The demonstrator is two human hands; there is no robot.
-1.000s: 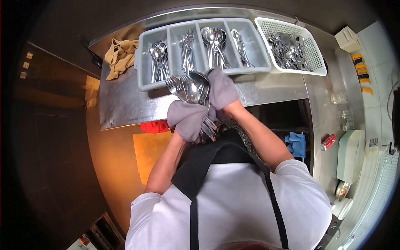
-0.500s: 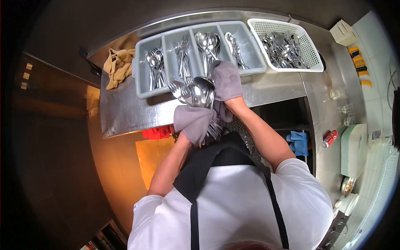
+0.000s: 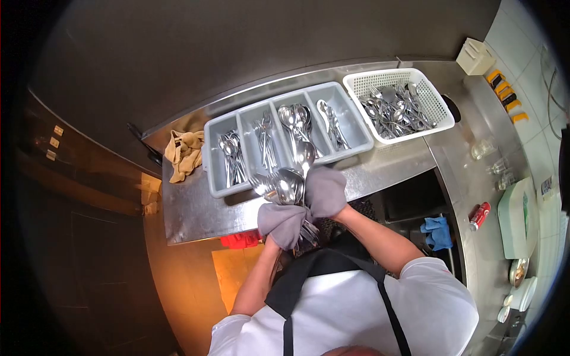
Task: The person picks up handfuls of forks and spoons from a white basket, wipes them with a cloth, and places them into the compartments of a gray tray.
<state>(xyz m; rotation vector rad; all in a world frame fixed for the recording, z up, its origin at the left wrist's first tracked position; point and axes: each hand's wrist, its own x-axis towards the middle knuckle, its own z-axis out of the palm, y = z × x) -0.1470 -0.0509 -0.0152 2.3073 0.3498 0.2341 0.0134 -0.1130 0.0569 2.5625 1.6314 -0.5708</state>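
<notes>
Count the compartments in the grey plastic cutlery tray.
4, side by side in the grey plastic tray: far left, centre left, centre right, far right. All hold metal cutlery.

One spoon (image 3: 305, 154) now pokes up above the bunch of cutlery (image 3: 284, 187), and the cloth-covered right hand (image 3: 325, 191) has drawn back from the grey tray's (image 3: 349, 124) near edge.

a kitchen (steel counter (image 3: 196, 221), sorted cutlery (image 3: 267, 142))
</notes>
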